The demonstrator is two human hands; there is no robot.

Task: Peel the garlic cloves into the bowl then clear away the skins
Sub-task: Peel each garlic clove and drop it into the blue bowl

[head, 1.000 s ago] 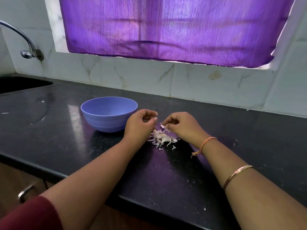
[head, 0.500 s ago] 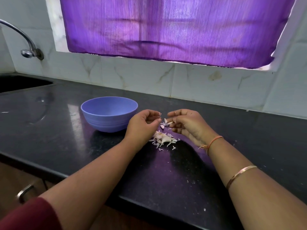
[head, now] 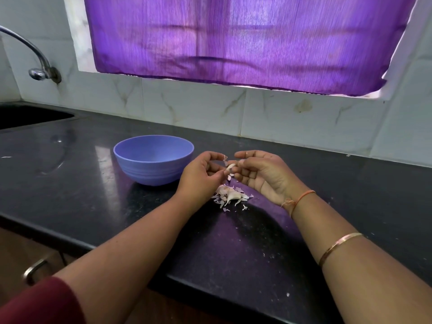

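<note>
Both hands are up just right of the blue plastic bowl [head: 149, 170], meeting over one garlic clove [head: 230, 166]. The left hand [head: 200, 175] has its fingers curled in, tips pinching one end. The right hand [head: 263, 175] is palm-up, thumb and forefinger pinching the other end, the rest loosely curled. The pile of skins [head: 230, 196] sits on the black counter [head: 93, 195], right of the bowl and nearer me

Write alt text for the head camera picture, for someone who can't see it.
A person's left hand and right hand pinch a small garlic clove between them, above a pile of papery skins on a black counter. A blue bowl stands just left of the hands, and a purple curtain hangs behind.
</note>
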